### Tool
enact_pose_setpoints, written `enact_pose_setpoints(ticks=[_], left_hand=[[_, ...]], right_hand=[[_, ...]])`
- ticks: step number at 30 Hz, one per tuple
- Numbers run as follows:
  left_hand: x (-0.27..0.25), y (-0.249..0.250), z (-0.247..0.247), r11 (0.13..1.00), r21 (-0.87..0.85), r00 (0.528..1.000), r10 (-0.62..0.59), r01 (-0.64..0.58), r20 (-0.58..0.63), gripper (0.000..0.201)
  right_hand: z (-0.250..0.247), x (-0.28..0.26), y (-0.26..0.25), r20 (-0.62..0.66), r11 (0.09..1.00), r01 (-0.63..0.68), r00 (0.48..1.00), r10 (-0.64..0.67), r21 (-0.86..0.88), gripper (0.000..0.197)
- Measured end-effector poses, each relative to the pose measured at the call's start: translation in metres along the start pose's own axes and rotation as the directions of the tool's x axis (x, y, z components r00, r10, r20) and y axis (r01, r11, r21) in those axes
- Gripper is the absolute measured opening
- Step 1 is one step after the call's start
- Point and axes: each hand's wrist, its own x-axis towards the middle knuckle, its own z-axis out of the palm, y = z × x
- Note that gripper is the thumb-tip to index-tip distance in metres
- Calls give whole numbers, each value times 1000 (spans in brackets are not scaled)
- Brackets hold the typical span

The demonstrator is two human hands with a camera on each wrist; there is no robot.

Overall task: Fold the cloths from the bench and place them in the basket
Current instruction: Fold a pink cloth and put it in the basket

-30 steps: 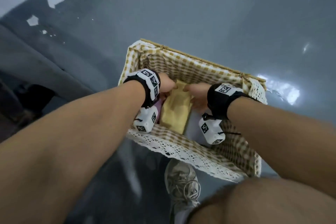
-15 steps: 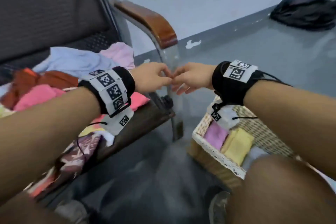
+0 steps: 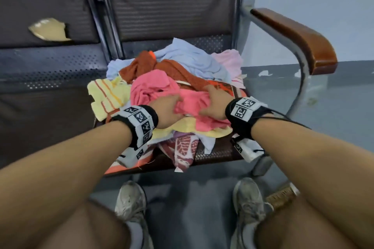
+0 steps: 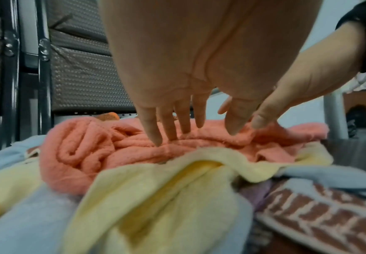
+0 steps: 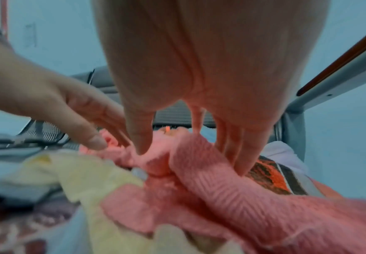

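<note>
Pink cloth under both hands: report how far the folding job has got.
Done: nothing folded shows in these views; only a corner of the basket is visible. In hand: the left hand and right hand reach onto the crumpled pink cloth, fingers straight, not yet gripping. Left: that cloth plus the yellow striped cloth, rust cloth, and light blue cloth heaped on the bench.

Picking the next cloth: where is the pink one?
Head view: the pink cloth tops the pile on the bench seat, under both hands, beside the striped yellow cloth.

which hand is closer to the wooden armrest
Right. The right hand rests on the pink cloth at the pile's armrest side, while the left hand touches the same cloth farther from the wooden armrest.
</note>
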Motion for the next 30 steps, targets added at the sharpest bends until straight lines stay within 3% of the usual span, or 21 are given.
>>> enact_pose_setpoints(ticks=[1,3,5,9,11,14,16,18,19,21,23,26,28,30], left_hand=[[1,-5,2,1000,12,1000,3,-3,-5,52],[5,-12,4,1000,-1,999,19,-19,-44,58],[6,-15,4,999,-37,993,31,-35,-110,70],[4,-19,0,998,-59,982,21,-32,-188,97],[3,-20,-6,997,-71,981,-11,-3,-194,78],[-1,-18,-19,996,-85,950,-11,-16,-312,11],[-5,-12,-30,991,-129,916,-19,-35,-401,23],[-7,-6,-40,957,-287,894,-105,-28,-437,33],[-11,-2,-45,935,-353,890,-135,-30,-434,37],[-14,6,-51,913,-408,921,-135,-28,-365,40],[-19,12,-52,915,-403,949,-106,-24,-296,44],[-23,14,-52,893,-450,975,-96,-4,-198,55],[-23,7,-50,907,-422,981,-83,3,-172,59],[-27,-5,-51,943,-333,989,-73,25,-132,52]], right_hand=[[6,6,3,-16,999,-2,1000,1,-46,70],[10,14,6,-20,994,-2,1000,-1,-107,39],[8,16,0,-35,998,56,998,-57,-33,12],[-3,4,-21,-102,886,352,936,-337,301,18],[-14,-1,-28,-185,804,433,902,-391,407,22],[-29,-2,-24,-356,778,424,893,-274,464,29],[-32,-2,-11,-466,836,368,871,-156,407,24],[-31,-3,2,-485,890,245,874,-31,384,28],[-30,-4,7,-444,895,209,896,-14,393,34],[-24,-8,9,-312,872,239,944,-105,428,44],[-19,-14,0,-229,876,317,942,-246,362,51],[-10,-19,-17,-271,871,457,874,-402,180,11],[-11,-18,-21,-308,883,456,861,-405,112,20],[-18,-13,-18,-368,904,375,885,-284,205,21]])
